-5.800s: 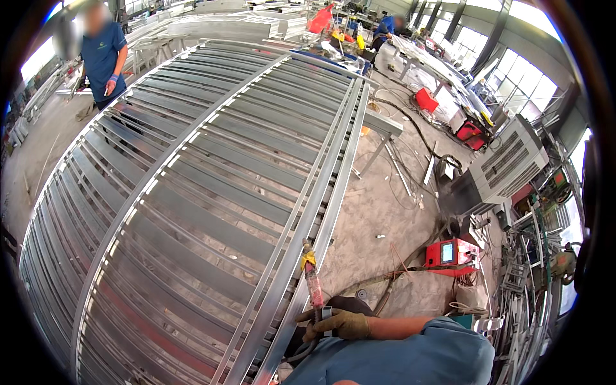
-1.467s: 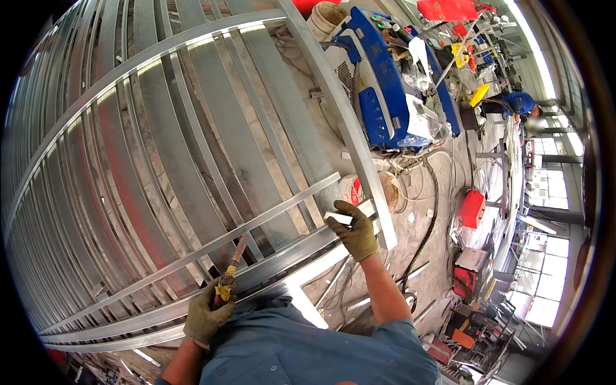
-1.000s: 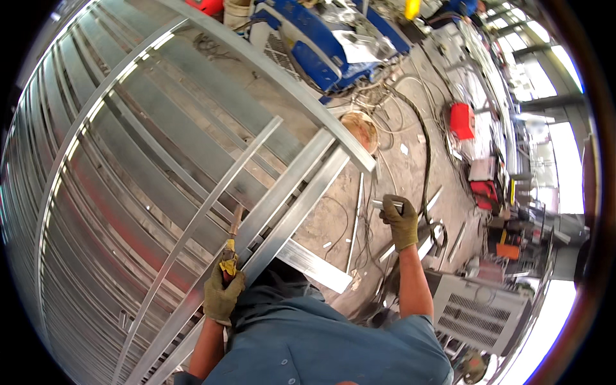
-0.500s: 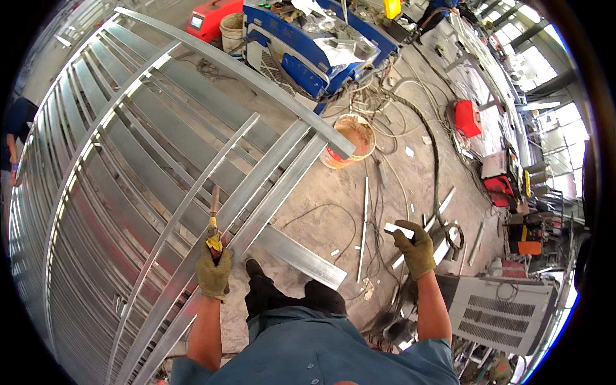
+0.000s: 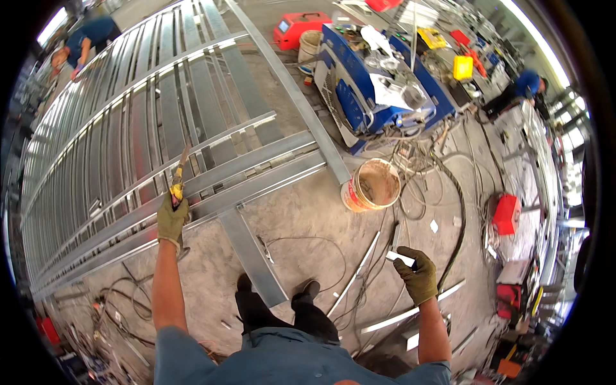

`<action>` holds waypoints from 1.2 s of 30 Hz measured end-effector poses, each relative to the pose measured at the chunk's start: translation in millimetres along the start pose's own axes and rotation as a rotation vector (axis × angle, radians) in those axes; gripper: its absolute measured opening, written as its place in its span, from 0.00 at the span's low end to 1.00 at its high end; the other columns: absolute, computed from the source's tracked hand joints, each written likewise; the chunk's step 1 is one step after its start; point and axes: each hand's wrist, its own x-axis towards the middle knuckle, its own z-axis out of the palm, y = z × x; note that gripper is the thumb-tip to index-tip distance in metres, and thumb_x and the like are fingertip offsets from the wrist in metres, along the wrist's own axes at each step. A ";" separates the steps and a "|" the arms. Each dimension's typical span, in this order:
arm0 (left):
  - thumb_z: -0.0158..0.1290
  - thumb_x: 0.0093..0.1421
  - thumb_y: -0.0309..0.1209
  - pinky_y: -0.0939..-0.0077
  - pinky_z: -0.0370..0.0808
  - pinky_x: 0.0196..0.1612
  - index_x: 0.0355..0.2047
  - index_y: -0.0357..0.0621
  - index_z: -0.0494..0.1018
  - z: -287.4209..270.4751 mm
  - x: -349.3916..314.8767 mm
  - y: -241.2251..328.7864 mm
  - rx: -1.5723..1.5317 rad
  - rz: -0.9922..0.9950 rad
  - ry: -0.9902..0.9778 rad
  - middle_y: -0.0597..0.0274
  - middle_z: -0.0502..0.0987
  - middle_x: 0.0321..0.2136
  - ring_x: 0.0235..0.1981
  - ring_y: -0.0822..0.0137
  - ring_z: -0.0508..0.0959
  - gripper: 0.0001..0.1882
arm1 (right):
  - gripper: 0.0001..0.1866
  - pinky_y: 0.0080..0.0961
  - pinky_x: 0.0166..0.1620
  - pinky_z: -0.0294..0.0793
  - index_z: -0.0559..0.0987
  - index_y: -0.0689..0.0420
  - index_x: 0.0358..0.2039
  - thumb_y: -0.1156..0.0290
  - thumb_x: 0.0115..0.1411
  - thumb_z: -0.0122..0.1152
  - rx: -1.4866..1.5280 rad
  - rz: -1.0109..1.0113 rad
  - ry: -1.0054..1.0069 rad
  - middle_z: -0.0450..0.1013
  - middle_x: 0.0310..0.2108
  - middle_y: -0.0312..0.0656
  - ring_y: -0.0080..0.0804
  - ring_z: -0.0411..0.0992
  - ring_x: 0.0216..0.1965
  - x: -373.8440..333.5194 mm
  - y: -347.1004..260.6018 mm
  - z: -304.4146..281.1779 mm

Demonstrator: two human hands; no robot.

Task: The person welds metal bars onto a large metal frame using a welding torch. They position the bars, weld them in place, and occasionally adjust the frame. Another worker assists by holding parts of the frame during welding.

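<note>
My left hand (image 5: pixel 172 219), in an olive work glove, is closed round the handle of a welding torch (image 5: pixel 177 183) wrapped in yellow. The torch's narrow nozzle points away from me, over the near rails of a large silver metal frame (image 5: pixel 256 162). Many parallel slats make up this frame, spreading to the far left. Out to the right, above the floor, my gloved right hand (image 5: pixel 418 280) pinches a small whitish rectangular piece (image 5: pixel 400 258) between thumb and fingers. Whether that piece is solid or hollow cannot be made out.
A flat metal bar (image 5: pixel 253 260) extends from the frame toward my feet. Beyond stand a dirty bucket (image 5: pixel 372 186), a blue cart (image 5: pixel 350 83) and a red machine (image 5: pixel 300 31). Cables (image 5: pixel 459 218) and metal strips (image 5: pixel 356 273) litter the floor. Co-workers bend at far left (image 5: pixel 93 38) and far right (image 5: pixel 523 86).
My view has turned left, so the frame lies more crosswise before me. The left hand, still gripping the torch, has shifted left and up in view. The right hand keeps the whitish piece.
</note>
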 end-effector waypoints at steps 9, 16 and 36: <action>0.59 0.72 0.27 0.75 0.67 0.21 0.53 0.43 0.75 18.1 -3.4 16.0 -0.222 -0.133 0.074 0.68 0.76 0.26 0.19 0.77 0.72 0.11 | 0.23 0.24 0.38 0.79 0.85 0.58 0.57 0.59 0.67 0.77 -0.022 -0.393 -0.202 0.83 0.33 0.39 0.22 0.76 0.31 137.3 -79.7 28.4; 0.64 0.67 0.30 0.72 0.71 0.22 0.58 0.40 0.78 20.2 -1.7 3.9 -0.155 -0.144 0.186 0.65 0.79 0.25 0.19 0.74 0.76 0.20 | 0.20 0.36 0.43 0.80 0.87 0.54 0.55 0.58 0.67 0.74 -0.200 -0.749 -0.435 0.84 0.43 0.48 0.41 0.80 0.35 239.2 -181.4 124.8; 0.68 0.61 0.38 0.58 0.84 0.45 0.68 0.49 0.76 20.8 4.6 11.0 0.198 -0.107 0.309 0.44 0.88 0.40 0.42 0.47 0.90 0.34 | 0.24 0.45 0.59 0.80 0.84 0.47 0.61 0.50 0.69 0.64 -0.715 -0.939 -0.956 0.85 0.54 0.47 0.53 0.82 0.54 376.0 -257.3 320.2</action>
